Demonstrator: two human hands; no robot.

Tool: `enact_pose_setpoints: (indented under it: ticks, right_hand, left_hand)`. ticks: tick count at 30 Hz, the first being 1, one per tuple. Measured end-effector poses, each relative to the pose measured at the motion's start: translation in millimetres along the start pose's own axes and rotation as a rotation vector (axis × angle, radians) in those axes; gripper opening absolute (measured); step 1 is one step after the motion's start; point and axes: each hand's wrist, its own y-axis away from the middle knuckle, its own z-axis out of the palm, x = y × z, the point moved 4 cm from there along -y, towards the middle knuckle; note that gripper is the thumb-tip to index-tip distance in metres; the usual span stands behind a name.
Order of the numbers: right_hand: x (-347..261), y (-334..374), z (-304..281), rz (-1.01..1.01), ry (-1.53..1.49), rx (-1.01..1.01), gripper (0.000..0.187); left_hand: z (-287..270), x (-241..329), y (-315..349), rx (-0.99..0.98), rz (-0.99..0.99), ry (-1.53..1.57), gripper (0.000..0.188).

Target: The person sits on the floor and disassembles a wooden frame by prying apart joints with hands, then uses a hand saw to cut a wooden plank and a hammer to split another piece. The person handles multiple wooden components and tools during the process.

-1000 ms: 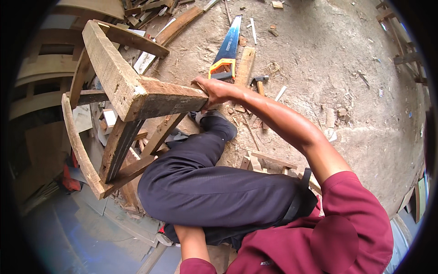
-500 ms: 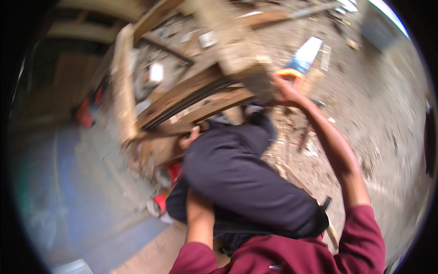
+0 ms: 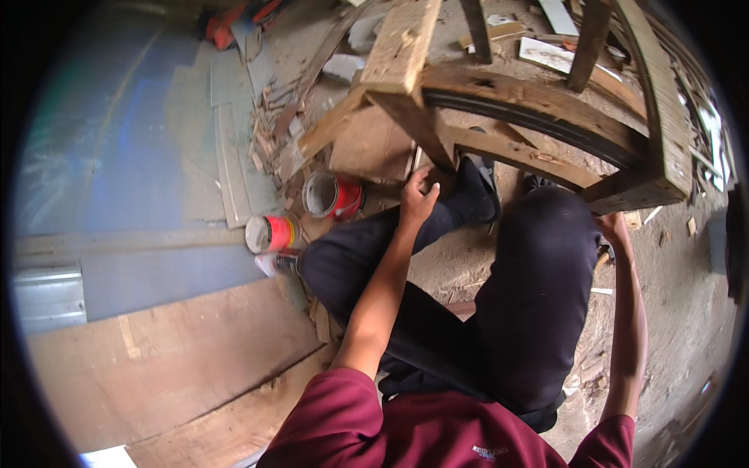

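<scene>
Although it is partly cut by the upper edge of the view, the wooden frame (image 3: pixel 538 103) can be seen well at the upper right, just beyond the right knee (image 3: pixel 546 214). It is made of thick, rough pieces joined at the corners, and it stands tilted.

The right hand (image 3: pixel 613 226) is at the lower right corner of this frame, touching its underside. Because the knee and the wood cover most of its fingers, I cannot tell whether its grip is closed on the frame.

The left hand (image 3: pixel 419 201) is near the lower left corner of the frame, above the left shin. Its fingers are bent and its thumb is apart from them; a pale strip (image 3: pixel 417 158) appears close to the fingertips, but whether this grip holds it, I cannot tell.

To the left of this hand are an open red can (image 3: pixel 334 196) and, beside it, a smaller red and yellow can (image 3: pixel 273 234). A brown board (image 3: pixel 370 146) lies behind them, near wood scraps. A large brown sheet (image 3: pixel 175 343) lies at the lower left.
</scene>
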Motion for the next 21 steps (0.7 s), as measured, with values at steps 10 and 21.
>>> enact_pose_setpoints:
  ticks: [10, 21]
  right_hand:
    - [21.5, 9.7, -4.8, 0.088, 0.004, -0.059, 0.045]
    - [-30.0, -5.5, 7.0, -0.132, 0.113, -0.023, 0.043]
  left_hand:
    - [16.3, -53.0, -5.4, -0.279, -0.297, -0.481, 0.022]
    - [67.1, -90.5, -29.2, -0.445, -0.420, -0.885, 0.030]
